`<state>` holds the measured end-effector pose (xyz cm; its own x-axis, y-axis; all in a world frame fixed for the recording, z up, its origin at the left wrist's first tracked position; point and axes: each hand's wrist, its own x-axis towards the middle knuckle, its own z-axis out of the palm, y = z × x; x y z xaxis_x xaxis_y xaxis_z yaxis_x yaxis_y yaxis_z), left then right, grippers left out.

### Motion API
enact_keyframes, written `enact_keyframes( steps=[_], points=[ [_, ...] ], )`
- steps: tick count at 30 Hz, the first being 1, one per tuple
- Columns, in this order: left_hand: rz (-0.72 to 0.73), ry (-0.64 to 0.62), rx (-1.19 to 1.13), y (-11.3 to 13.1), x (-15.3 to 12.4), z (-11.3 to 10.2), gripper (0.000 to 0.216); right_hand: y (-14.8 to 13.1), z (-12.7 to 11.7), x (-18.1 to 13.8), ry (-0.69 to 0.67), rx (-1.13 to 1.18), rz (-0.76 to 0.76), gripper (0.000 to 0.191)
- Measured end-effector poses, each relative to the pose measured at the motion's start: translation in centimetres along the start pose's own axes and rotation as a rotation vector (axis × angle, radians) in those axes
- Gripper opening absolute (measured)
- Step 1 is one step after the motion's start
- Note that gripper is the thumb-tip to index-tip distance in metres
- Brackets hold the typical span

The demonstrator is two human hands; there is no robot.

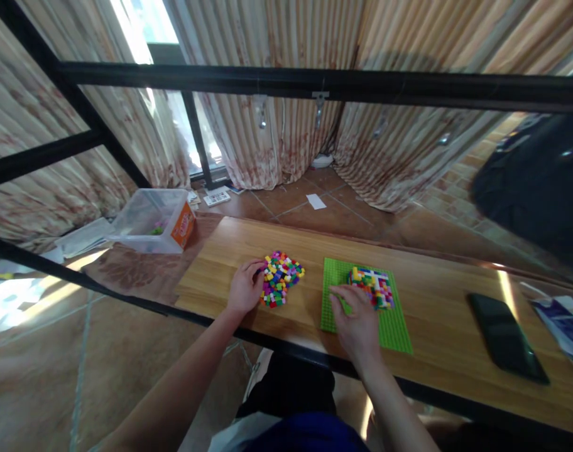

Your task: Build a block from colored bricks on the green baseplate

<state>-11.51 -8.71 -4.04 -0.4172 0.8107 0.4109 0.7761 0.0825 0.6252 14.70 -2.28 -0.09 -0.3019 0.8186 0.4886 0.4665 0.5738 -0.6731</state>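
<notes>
My left hand (245, 287) is at the left edge of a pile of small multicoloured toy bricks (281, 276) on the wooden table. Its fingers are bent, and a dark purple brick shows between thumb and forefinger. Over the left part of a green studded baseplate (394, 333) is my right hand (357, 314). Its thumb and forefinger curve together, their tips nearly meeting; whatever they hold is too small to make out. A built patch of coloured bricks (378, 287) sits on the baseplate just beyond this hand, partly covered by its fingers.
A black phone-like slab (507, 339) lies on the table (437, 295) at the right, near papers (562, 323). On the floor beyond the left end stands a clear plastic box (145, 213) with an orange label. A black metal rail (286, 78) crosses ahead, before curtains.
</notes>
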Motion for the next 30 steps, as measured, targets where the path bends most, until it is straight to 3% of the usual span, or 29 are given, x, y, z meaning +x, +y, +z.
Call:
enact_keyframes(
  steps=[7, 15, 22, 26, 30],
  points=[
    [-0.023, -0.007, -0.001, 0.1, -0.2, 0.1, 0.022, -1.0, 6.3, 2.2, -0.282, -0.092, -0.123, 0.028],
    [-0.017, 0.0, -0.002, 0.3, -0.2, 0.0, 0.022, -1.2, 9.4, 3.7, -0.333, -0.14, -0.172, 0.026],
    [-0.012, 0.001, -0.002, 0.3, -0.1, -0.1, 0.023, -2.5, 7.2, 2.7, -0.311, 0.102, -0.031, 0.025],
    [-0.002, -0.001, 0.001, 0.2, 0.0, -0.2, 0.023, -2.2, 4.5, 1.4, -0.229, 0.261, 0.147, 0.021],
    [0.007, -0.011, 0.007, 0.0, 0.1, -0.2, 0.024, -0.2, 0.8, 0.9, -0.124, 0.293, 0.228, 0.02]
  ],
)
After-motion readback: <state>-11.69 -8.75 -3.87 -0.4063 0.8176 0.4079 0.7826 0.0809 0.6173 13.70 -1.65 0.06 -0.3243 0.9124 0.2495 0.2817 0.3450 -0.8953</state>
